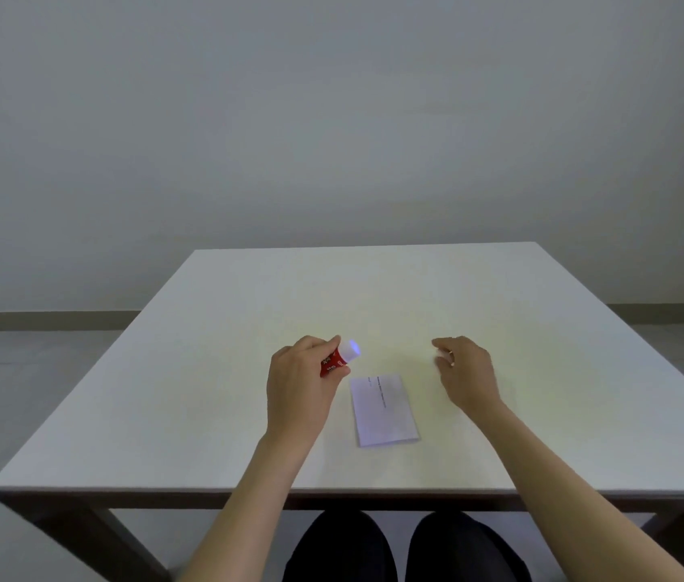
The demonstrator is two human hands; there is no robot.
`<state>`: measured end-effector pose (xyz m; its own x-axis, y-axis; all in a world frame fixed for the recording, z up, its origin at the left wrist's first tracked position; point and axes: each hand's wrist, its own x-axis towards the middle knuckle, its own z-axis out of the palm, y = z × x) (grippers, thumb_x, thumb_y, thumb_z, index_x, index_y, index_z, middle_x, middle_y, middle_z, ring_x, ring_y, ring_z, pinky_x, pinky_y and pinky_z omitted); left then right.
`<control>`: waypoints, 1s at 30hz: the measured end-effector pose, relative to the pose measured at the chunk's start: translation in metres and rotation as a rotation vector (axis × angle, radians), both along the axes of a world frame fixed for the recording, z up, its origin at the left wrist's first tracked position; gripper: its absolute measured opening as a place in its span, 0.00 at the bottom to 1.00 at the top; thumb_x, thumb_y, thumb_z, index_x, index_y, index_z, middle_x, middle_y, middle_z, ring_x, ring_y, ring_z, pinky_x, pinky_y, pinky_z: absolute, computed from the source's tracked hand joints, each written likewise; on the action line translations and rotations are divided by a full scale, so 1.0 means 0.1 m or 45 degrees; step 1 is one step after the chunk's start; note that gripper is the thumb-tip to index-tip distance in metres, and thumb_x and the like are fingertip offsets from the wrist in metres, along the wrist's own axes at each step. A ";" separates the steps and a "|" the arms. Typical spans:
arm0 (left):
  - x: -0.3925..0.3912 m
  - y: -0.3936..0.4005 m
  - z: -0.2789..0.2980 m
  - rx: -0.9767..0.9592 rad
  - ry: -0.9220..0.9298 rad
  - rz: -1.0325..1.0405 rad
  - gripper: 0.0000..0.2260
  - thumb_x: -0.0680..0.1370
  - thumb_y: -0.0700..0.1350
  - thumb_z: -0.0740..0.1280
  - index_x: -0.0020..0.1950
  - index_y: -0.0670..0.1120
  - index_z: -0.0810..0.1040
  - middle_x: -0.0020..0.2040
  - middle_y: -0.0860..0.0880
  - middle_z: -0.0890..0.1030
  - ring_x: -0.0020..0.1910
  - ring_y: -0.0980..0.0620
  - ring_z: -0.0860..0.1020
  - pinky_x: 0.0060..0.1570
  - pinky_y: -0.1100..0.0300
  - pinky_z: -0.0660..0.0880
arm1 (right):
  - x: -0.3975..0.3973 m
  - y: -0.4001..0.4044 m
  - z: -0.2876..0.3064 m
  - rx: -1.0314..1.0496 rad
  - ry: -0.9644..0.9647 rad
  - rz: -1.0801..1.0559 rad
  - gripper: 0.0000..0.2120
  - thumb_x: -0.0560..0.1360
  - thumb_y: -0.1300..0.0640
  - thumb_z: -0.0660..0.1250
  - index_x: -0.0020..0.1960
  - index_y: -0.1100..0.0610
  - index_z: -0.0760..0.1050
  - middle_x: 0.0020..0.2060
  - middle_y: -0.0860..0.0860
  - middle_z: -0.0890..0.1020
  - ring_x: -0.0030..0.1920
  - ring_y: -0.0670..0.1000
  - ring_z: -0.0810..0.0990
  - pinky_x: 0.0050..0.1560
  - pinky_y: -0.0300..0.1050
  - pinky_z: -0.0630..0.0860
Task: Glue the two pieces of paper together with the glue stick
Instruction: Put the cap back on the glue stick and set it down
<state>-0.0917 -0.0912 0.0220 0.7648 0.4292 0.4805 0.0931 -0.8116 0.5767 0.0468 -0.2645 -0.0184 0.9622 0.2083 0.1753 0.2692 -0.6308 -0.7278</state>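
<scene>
While left hand [296, 386] grips glue stick [338, 358], right hand [466, 371] hovers open beside paper [384, 409]

Both forearms are showing bare, with no sleeves reaching into the frame. The right hand [468, 373] is wearing a thin ring on one finger. At bottom centre, dark trousers [399, 548] are covering both knees.

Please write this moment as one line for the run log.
left hand: holds glue stick, white cap on | right hand: open, empty, above table | paper: flat between hands
</scene>
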 end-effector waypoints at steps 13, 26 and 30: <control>0.02 -0.17 0.00 0.149 -0.078 -0.024 0.14 0.69 0.43 0.75 0.54 0.46 0.83 0.43 0.49 0.87 0.34 0.47 0.76 0.47 0.58 0.67 | -0.69 0.27 0.50 0.723 0.184 0.410 0.12 0.73 0.67 0.67 0.51 0.53 0.79 0.46 0.47 0.83 0.46 0.46 0.84 0.50 0.38 0.79; 0.00 -0.27 -0.03 0.214 -0.022 -0.044 0.05 0.69 0.46 0.75 0.43 0.48 0.84 0.35 0.52 0.83 0.32 0.52 0.71 0.48 0.61 0.59 | -0.68 0.22 0.47 0.169 -0.093 0.475 0.12 0.78 0.48 0.59 0.59 0.49 0.71 0.30 0.47 0.77 0.29 0.44 0.73 0.33 0.38 0.69; 0.00 -0.20 -0.05 0.225 0.034 -0.013 0.07 0.68 0.48 0.75 0.45 0.49 0.83 0.39 0.53 0.84 0.34 0.53 0.72 0.46 0.61 0.57 | -0.66 0.20 0.49 -0.009 -0.021 0.566 0.09 0.77 0.49 0.62 0.47 0.53 0.77 0.34 0.49 0.84 0.25 0.42 0.73 0.35 0.39 0.73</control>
